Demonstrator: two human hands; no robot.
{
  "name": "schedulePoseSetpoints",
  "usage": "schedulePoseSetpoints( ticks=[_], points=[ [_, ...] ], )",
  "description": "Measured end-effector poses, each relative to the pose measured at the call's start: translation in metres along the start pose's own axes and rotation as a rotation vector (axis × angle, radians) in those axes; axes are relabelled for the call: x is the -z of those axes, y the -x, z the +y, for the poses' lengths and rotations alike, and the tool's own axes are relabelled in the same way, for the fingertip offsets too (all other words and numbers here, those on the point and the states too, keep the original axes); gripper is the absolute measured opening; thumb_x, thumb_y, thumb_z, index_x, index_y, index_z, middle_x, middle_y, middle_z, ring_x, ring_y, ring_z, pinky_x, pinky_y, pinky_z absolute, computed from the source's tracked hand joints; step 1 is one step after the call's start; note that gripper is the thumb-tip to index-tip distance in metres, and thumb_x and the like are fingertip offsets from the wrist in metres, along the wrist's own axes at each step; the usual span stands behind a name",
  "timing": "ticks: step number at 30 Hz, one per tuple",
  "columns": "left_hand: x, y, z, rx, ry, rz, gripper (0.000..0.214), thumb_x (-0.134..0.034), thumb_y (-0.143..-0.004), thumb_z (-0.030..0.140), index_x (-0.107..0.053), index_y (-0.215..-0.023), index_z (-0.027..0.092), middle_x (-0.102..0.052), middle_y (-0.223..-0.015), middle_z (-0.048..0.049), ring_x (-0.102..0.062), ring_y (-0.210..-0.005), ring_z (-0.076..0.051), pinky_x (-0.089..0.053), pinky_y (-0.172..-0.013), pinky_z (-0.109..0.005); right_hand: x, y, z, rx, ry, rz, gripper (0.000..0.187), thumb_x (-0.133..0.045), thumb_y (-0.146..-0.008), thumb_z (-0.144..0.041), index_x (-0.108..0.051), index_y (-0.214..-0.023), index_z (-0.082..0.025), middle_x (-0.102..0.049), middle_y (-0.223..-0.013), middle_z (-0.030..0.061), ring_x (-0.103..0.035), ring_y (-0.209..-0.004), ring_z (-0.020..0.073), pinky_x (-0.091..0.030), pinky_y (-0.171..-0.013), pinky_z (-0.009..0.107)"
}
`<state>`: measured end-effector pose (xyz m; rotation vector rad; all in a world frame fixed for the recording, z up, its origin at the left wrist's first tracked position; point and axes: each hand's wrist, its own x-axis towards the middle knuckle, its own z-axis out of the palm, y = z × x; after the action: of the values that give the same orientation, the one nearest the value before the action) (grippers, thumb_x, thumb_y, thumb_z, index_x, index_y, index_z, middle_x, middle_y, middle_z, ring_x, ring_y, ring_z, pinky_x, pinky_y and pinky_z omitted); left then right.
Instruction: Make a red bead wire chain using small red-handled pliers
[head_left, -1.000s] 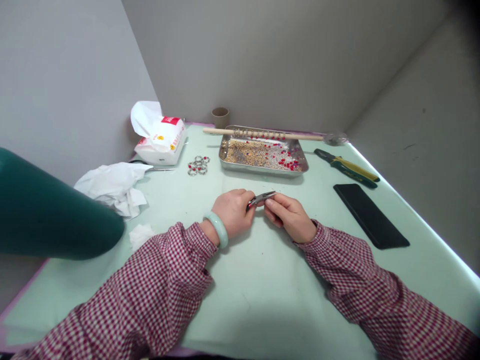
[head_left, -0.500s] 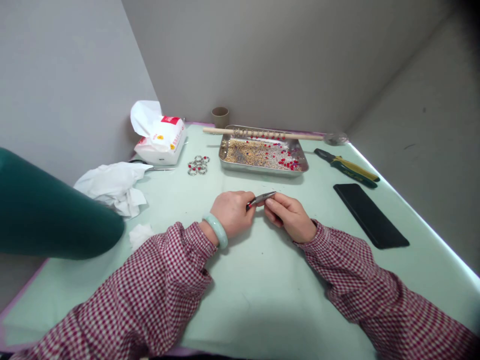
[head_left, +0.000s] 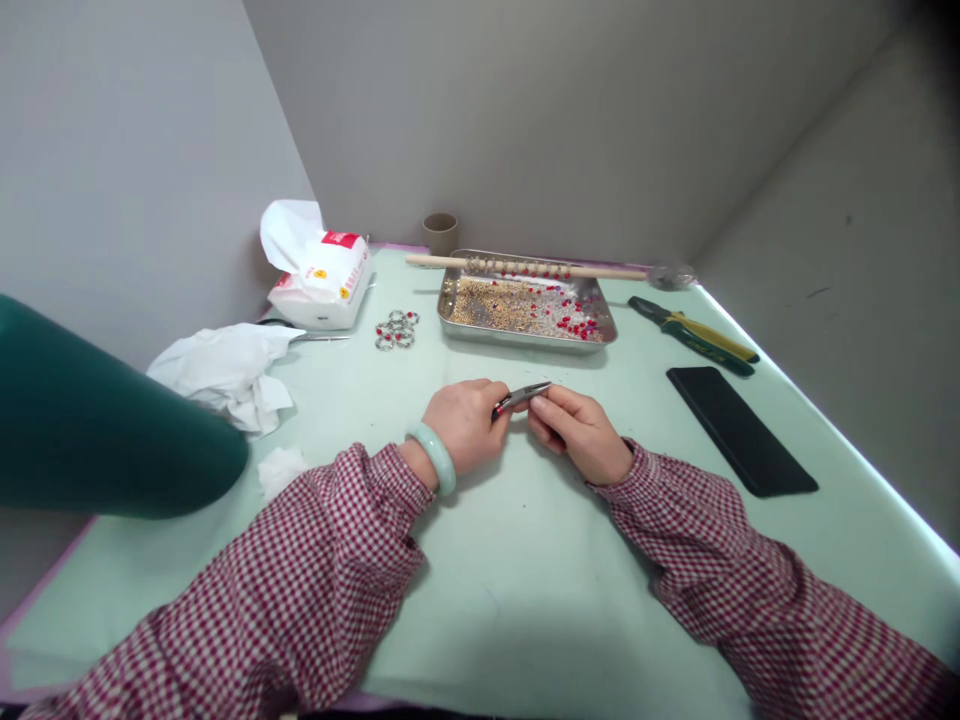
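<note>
My left hand (head_left: pixel 466 425), with a pale green bangle (head_left: pixel 433 458) at the wrist, is closed around a small pair of pliers (head_left: pixel 523 396). Their slim metal jaws point right, and a bit of red handle shows by my fingers. My right hand (head_left: pixel 576 432) pinches at the tip of the jaws, thumb against forefinger; whatever lies between those fingers is too small or hidden to make out. Beyond my hands stands a metal tray (head_left: pixel 525 343) of gold, clear and red beads. Several rings with red beads (head_left: pixel 397 330) lie to its left.
A wooden stick (head_left: pixel 600 272) strung with rings rests across the tray. On the right are yellow-green pliers (head_left: pixel 697 337) and a black phone (head_left: pixel 741 430). To the left are a tissue pack (head_left: pixel 326 280), crumpled tissue (head_left: pixel 225 375) and a large green cylinder (head_left: pixel 112 420). A cup (head_left: pixel 440 234) stands behind.
Almost nothing differs. Both hands and the pliers keep the same place and hold, with only a very slight shift.
</note>
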<state>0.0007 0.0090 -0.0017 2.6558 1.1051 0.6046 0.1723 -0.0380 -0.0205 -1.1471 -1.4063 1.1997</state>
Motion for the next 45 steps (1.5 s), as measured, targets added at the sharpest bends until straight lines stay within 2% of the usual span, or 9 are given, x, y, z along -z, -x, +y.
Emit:
schedulePoseSetpoints(
  ticks=[17, 28, 45],
  points=[
    [0.0006, 0.0004, 0.0008, 0.027, -0.029, -0.012, 0.015, -0.048, -0.084, 0.022, -0.061, -0.078, 0.016, -0.062, -0.072, -0.0038, -0.054, -0.065, -0.017, -0.037, -0.058, -0.028, -0.0014, -0.0018, -0.0022, -0.021, 0.012, -0.001, 0.025, -0.047, -0.091, -0.031, -0.063, -0.095, -0.012, -0.042, -0.053, -0.0062, -0.034, -0.044, 0.0065, -0.025, -0.043, 0.023],
    [-0.0009, 0.0003, 0.0002, 0.006, -0.033, -0.006, 0.017, -0.047, -0.086, 0.024, -0.060, -0.078, 0.016, -0.060, -0.072, -0.0035, -0.053, -0.065, -0.016, -0.039, -0.058, -0.028, -0.0005, -0.0004, -0.0012, -0.014, 0.030, 0.011, 0.023, -0.048, -0.091, -0.033, -0.061, -0.084, -0.015, -0.043, -0.052, -0.0061, -0.035, -0.044, 0.0070, -0.027, -0.044, 0.023],
    [0.0000, 0.0004, -0.0001, 0.004, -0.020, -0.017, 0.016, -0.048, -0.086, 0.023, -0.059, -0.077, 0.016, -0.060, -0.071, -0.0035, -0.053, -0.064, -0.016, -0.038, -0.059, -0.028, -0.0005, -0.0005, -0.0015, -0.003, 0.044, 0.009, 0.024, -0.048, -0.091, -0.034, -0.062, -0.085, -0.014, -0.044, -0.052, -0.0059, -0.036, -0.044, 0.0072, -0.028, -0.044, 0.023]
  ],
)
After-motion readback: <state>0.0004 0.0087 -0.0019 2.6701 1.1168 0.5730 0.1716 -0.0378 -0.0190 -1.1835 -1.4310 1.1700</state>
